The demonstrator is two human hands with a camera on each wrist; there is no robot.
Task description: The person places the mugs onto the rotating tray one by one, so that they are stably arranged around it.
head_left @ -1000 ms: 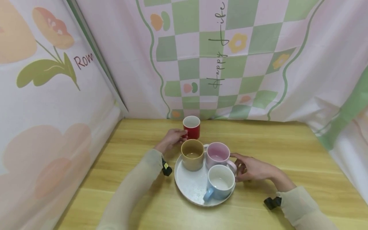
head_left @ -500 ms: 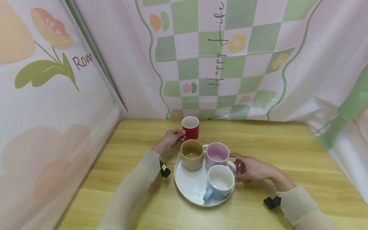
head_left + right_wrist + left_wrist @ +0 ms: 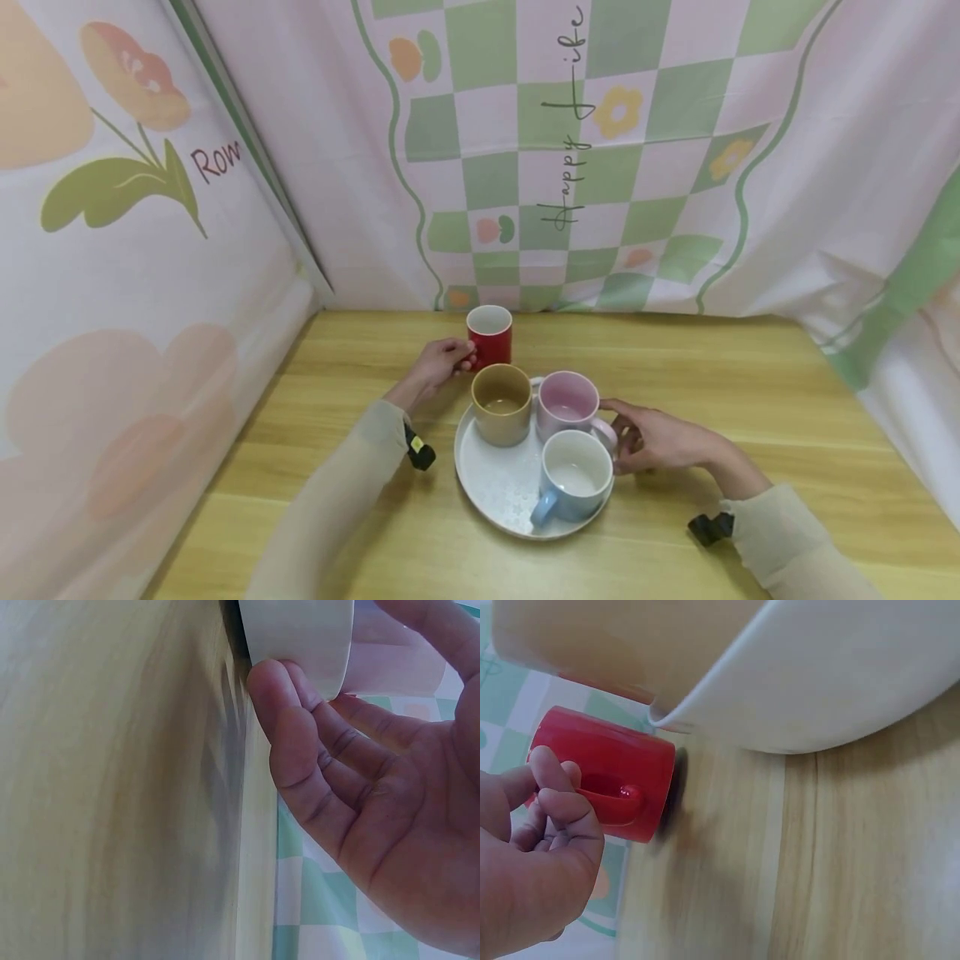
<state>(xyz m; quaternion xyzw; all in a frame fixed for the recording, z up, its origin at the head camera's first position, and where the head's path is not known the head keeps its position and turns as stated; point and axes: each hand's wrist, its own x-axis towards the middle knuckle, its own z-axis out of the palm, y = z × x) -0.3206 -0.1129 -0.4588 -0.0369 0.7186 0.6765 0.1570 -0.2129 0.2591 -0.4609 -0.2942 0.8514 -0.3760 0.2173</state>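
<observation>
My left hand (image 3: pixel 438 364) pinches the handle of a red mug (image 3: pixel 495 346) with a white inside, upright behind the tray. In the left wrist view the thumb and fingers close on that handle; a shadow lies beside the mug's base, and I cannot tell whether the base touches the table. A round white tray (image 3: pixel 491 487) carries a tan mug (image 3: pixel 501 421), a pink mug (image 3: pixel 566 404) and a white-and-blue mug (image 3: pixel 576 483). At the tray's right edge is my right hand (image 3: pixel 663 439), its fingers loosely bent beside the pink mug's handle; the right wrist view shows the fingertips against the tray's side.
All of this is on a wooden table (image 3: pixel 360 367). A patterned curtain (image 3: pixel 487 183) rises along the table's back edge, close behind the red mug. Another printed cloth (image 3: pixel 150 292) walls off the left side. The tan mug stands just in front of the red one.
My left hand has drawn the red mug slightly left and nearer to me. The right hand, the tray and its mugs have stayed put.
</observation>
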